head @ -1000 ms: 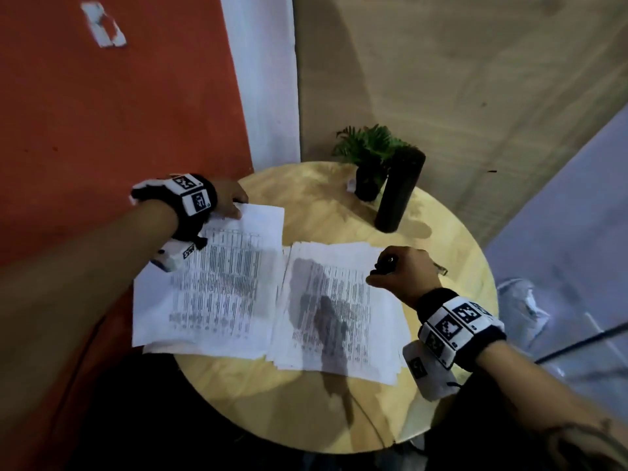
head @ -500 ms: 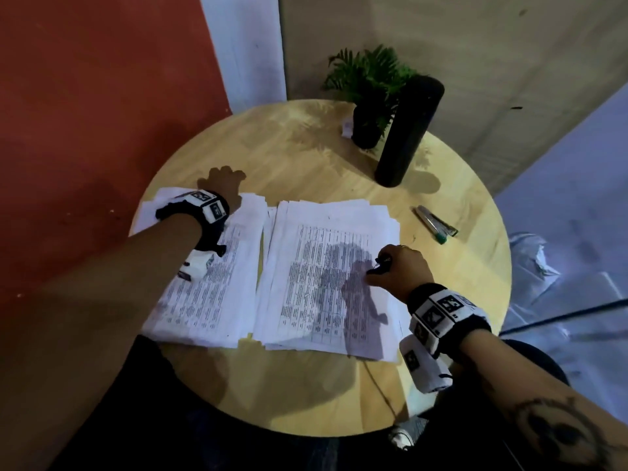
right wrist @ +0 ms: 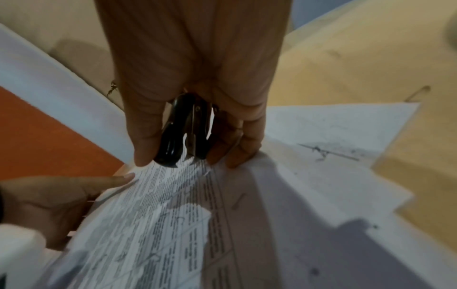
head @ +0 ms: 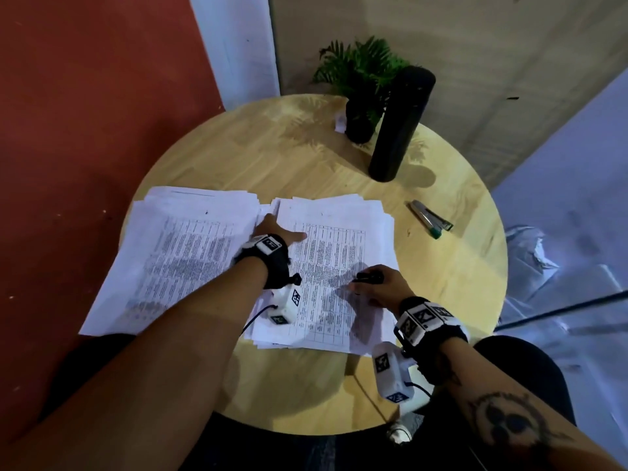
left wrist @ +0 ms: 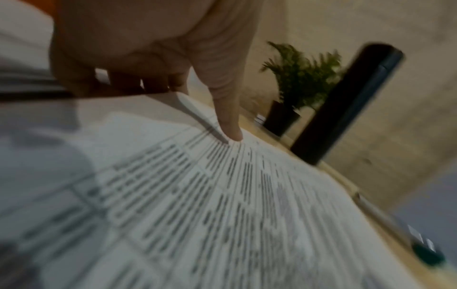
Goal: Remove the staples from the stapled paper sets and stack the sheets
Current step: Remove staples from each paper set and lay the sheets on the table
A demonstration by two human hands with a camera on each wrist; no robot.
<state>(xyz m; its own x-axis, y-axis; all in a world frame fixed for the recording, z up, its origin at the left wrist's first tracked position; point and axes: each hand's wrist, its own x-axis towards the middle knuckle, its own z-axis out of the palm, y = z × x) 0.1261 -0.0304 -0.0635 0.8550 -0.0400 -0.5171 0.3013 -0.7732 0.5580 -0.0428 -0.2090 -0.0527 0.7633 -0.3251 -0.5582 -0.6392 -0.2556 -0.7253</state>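
Two piles of printed sheets lie side by side on the round wooden table [head: 306, 396]: a left pile [head: 183, 253] and a right pile [head: 343, 253]. My left hand [head: 277, 229] lies across the gap onto the right pile's left edge. Its thumb [left wrist: 228, 125] presses flat on the top sheet [left wrist: 222, 205], and the other fingers reach down at the pile's edge. My right hand [head: 367, 283] rests on the right pile near its right side and grips a black staple remover [right wrist: 180, 133]. The remover's claws point down just above the print.
A silver stapler with a green end [head: 430, 220] lies on the table to the right of the piles. At the back stand a small potted plant [head: 360, 86] and a tall black cylinder [head: 401, 124]. A red wall [head: 85, 130] is on the left.
My left hand has left the left pile and moved right onto the edge of the right pile. My right hand has stayed on the right pile with the remover.
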